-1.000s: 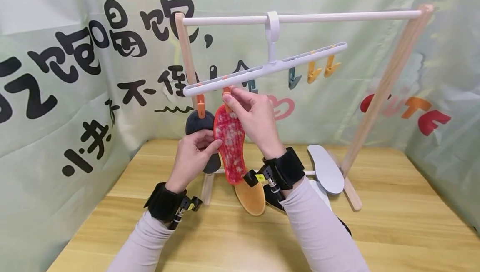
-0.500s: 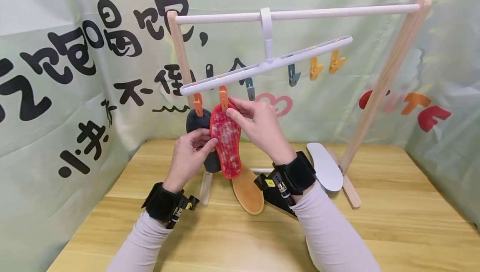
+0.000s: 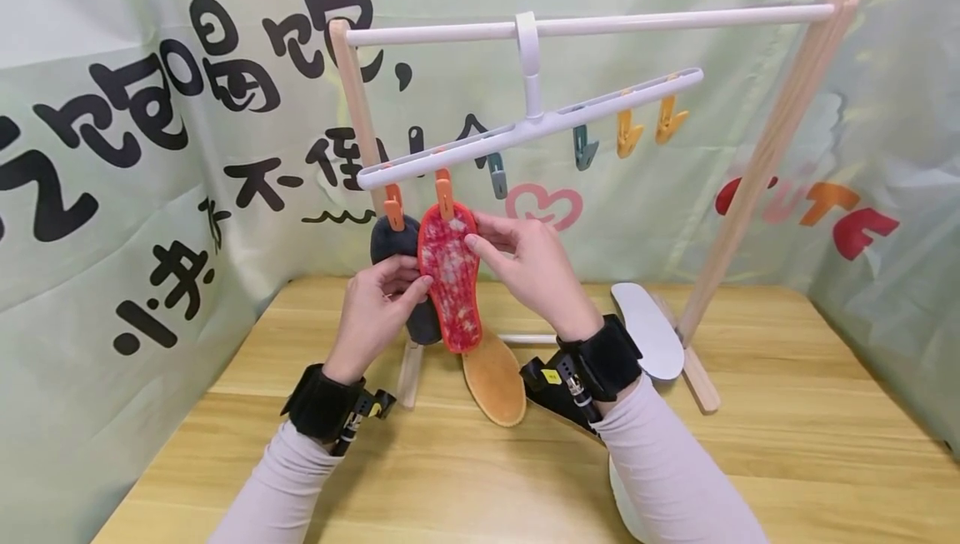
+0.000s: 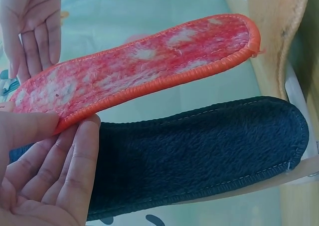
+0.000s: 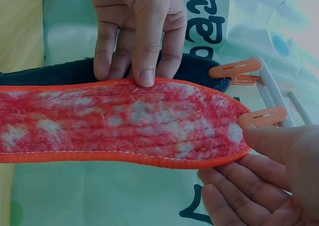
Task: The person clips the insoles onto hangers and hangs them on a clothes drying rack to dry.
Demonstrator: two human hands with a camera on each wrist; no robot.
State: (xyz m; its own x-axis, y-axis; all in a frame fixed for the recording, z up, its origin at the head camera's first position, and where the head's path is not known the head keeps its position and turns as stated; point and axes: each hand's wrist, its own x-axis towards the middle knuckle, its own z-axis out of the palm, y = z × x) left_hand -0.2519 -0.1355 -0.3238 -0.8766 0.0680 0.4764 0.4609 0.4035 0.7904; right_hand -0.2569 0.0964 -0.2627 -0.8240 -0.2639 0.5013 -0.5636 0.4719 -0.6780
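A red-and-white fuzzy insole (image 3: 450, 277) with an orange-red edge hangs from an orange clothespin (image 3: 444, 194) on the white clip hanger (image 3: 525, 129). My left hand (image 3: 382, 302) pinches its left edge, thumb in front and fingers behind, as the left wrist view shows. My right hand (image 3: 532, 261) is at its upper right edge; the thumb tip overlaps the edge and the fingers are loosely straight. In the right wrist view that thumb (image 5: 269, 136) lies near the clothespin. Behind, a dark insole (image 4: 214, 151) hangs from a second orange clothespin (image 3: 393, 209), partly hidden by my left hand.
A wooden stand (image 3: 772, 161) carries the white rod (image 3: 660, 22) that the tilted hanger hooks over. Grey-green clips (image 3: 583, 148) and yellow clips (image 3: 628, 136) hang from it. A tan insole (image 3: 495, 386), a white insole (image 3: 648, 331) and a black one (image 3: 558, 411) are by the stand.
My right hand has let go of the orange clothespin and moved down and right to the insole's edge. The clothespin now grips the red insole's top. My left hand stays on its edge.
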